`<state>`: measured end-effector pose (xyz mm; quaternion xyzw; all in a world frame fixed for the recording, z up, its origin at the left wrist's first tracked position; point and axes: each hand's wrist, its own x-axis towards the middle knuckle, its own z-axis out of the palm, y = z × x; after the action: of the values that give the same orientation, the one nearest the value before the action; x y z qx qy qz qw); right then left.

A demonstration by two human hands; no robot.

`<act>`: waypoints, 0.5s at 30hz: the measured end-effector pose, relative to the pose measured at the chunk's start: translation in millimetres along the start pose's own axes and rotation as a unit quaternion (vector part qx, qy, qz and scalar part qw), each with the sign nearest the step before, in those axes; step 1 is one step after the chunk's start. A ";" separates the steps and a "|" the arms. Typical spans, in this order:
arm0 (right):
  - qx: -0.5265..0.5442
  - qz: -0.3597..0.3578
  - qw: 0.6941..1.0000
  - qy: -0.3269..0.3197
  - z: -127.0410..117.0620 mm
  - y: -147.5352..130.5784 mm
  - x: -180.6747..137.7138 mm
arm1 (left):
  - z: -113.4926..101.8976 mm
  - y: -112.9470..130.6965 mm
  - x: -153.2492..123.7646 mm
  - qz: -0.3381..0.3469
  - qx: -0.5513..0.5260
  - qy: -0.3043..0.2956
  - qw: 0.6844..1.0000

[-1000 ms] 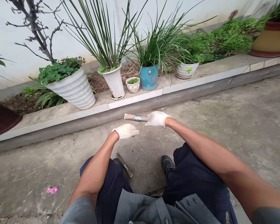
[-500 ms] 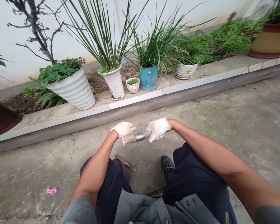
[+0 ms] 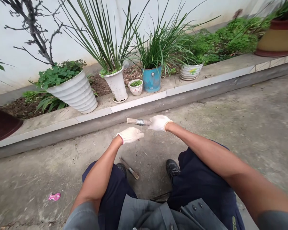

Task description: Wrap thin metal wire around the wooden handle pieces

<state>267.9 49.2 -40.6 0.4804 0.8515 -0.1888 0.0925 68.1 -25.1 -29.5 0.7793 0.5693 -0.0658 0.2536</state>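
well, from the head view we look down at two hands in white knitted gloves, held out over the concrete ground [image 3: 230, 127] and apart from each other. our right hand [image 3: 160, 123] is clamped around one end of a stick [image 3: 132, 121], which points leftward, nearly level, just beyond our left hand [image 3: 129, 135]. around the middle of the stick we see a shiny winding [image 3: 140, 122], and a thin strand [image 3: 141, 128] runs from it down to our left hand, whose fingers are drawn together on it; their tips are too small for us to make out the exact pinch. the left glove has a red cuff edge, the right one a yellowish edge. below our hands a second stick [image 3: 129, 168] lies aslant on the ground, beside the left shoe [image 3: 122, 168], with the right shoe [image 3: 172, 168] well apart from it. farther to the left we find a pink scrap [image 3: 54, 196] lying flat. ahead of us runs a low ledge [image 3: 139, 102], and on it stand a ribbed pot [image 3: 75, 91], a tall pot [image 3: 116, 85], a small pot [image 3: 135, 89], a blue pot [image 3: 152, 80] and a low pot [image 3: 191, 72], all planted with greenery.
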 end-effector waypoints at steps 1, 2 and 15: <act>0.019 -0.003 1.000 0.024 -2.9 0.7 -1.9 | -2.0 -1.1 -0.7 -0.002 -0.001 0.004 1.000; 0.052 -0.014 0.998 0.043 -5.3 1.1 -4.7 | -4.0 -2.4 -1.4 -0.002 -0.002 0.009 1.000; 0.245 -0.163 0.919 -0.262 -6.2 12.8 -41.1 | -12.3 -19.5 -0.1 0.032 -0.002 0.042 0.999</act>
<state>300.4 25.5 -24.0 0.2760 0.7904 -0.5230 0.1598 47.8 -15.1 -25.1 0.7988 0.5541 -0.0236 0.2332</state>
